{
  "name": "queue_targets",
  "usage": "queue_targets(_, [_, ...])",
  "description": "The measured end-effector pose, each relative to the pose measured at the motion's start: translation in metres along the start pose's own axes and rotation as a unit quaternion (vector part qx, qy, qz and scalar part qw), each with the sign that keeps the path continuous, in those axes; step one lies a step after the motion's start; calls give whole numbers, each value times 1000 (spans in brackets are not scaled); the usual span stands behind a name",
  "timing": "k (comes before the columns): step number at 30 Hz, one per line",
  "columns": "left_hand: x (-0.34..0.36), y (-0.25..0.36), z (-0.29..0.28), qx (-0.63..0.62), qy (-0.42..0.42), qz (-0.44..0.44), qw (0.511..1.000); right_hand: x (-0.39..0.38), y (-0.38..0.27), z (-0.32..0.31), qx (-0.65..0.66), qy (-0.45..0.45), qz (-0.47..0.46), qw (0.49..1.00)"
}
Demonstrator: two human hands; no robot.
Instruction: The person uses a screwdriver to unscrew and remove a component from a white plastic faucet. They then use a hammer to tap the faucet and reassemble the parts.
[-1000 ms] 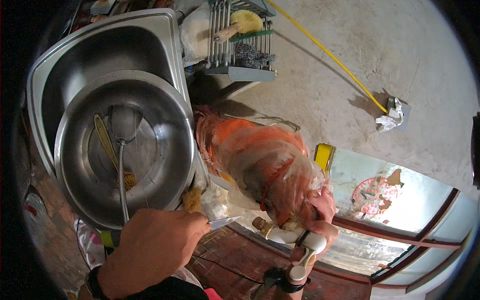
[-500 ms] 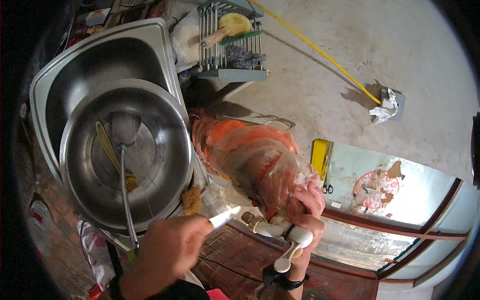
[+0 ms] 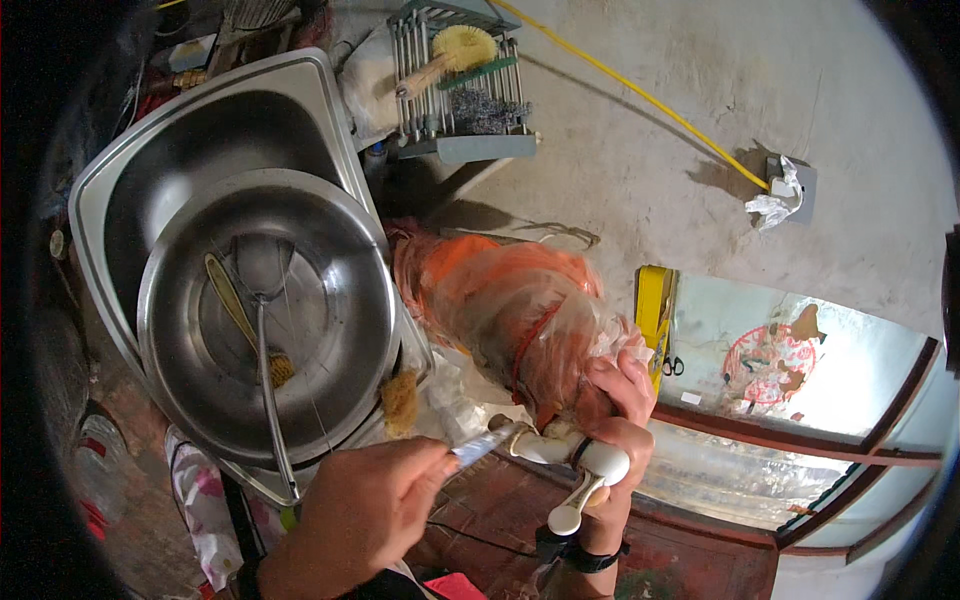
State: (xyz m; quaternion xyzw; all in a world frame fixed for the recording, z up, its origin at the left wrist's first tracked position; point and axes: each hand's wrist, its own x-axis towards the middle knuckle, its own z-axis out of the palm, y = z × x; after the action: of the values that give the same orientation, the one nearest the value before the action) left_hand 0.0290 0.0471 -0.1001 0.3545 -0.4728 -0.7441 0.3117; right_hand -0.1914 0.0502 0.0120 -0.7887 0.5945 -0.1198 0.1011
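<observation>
My left hand [image 3: 365,508] is closed around one end of a pale, shiny flat strip [image 3: 480,444]. Whether it is a blade or tape I cannot tell. Its other end meets the brass-coloured mouth [image 3: 503,428] of a white tap [image 3: 548,450]. Fingers of my right hand [image 3: 625,405] wrap around the tap's body from behind, against the plastic wrapping above it. The tap's white lever handle [image 3: 567,515] points down toward my wrist. Behind the tap, clear plastic and orange-red material form a thick wrapped bundle [image 3: 510,300]; what it covers is hidden.
At left, a large steel basin [image 3: 165,300] sits over a steel sink [image 3: 95,215], with a ladle [image 3: 266,380] and a yellow-handled brush [image 3: 230,295] inside. A metal rack [image 3: 420,90] holds a scrubbing brush [image 3: 465,48]. Scissors [image 3: 672,366] hang by a window [image 3: 730,310].
My left hand has shifted slightly right, bringing the strip's end to the tap's mouth. The right hand keeps its grip. The whole view has shifted a little.
</observation>
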Motion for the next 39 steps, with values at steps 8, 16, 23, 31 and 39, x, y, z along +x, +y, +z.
queue_targets(8, [1,13,4,-26,-16,-14,999,0,-1,0,22,4,3,1000])
queue_targets(16, [9,12,4,-36,29,3,999,-1,-1,-1,22,7,-6,1000])
queue_targets(23, [6,2,15,-94,23,-16,995,-2,2,-1,12,3,-8,1000])
queue_targets(31, [11,8,6,-61,13,-26,998,-3,3,-3,15,-3,-8,1000])
queue_targets(39, [15,10,-3,8,-25,-4,1000,-4,4,-2,18,5,-13,1000])
